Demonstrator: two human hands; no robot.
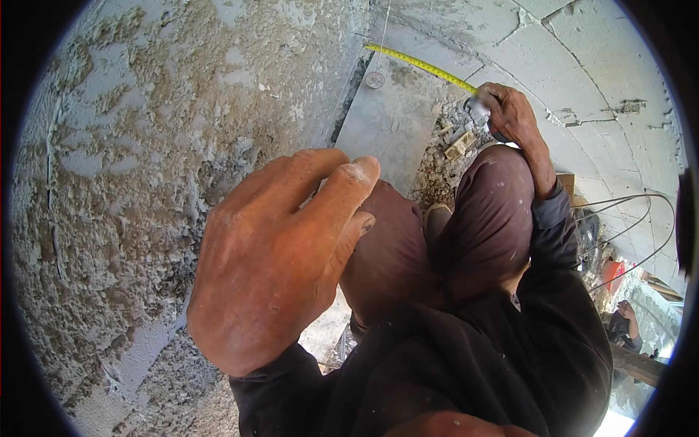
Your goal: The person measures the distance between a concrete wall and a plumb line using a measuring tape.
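The right hand (508, 113) is curled round the case of a tape measure (426, 65), most of which the fingers cover. We find the yellow blade drawn out across the far edge of a grey board (386, 135), from near that edge's left corner to the hand past its right corner. In our judgement, the case is gripped at that end to hold the blade taut and its marks readable; we cannot tell whether the blade touches the board.

Near the far left corner we note a round disc (375, 80) below a string (385, 29), which we take to serve as a hanging weight. The left hand (280, 255) is before the board's near end, its fingers bent and the thumb close to them; we cannot tell whether anything is held there.

The board's left edge runs beside a rough wall (145, 146); rubble (450, 164) lies along its right edge. A block wall (611, 65) rises beyond. The knees (495, 193) are bent, which, we judge, brings the hands low. Further right we record a cable (648, 197), a red bucket (613, 274) and another person (626, 331).
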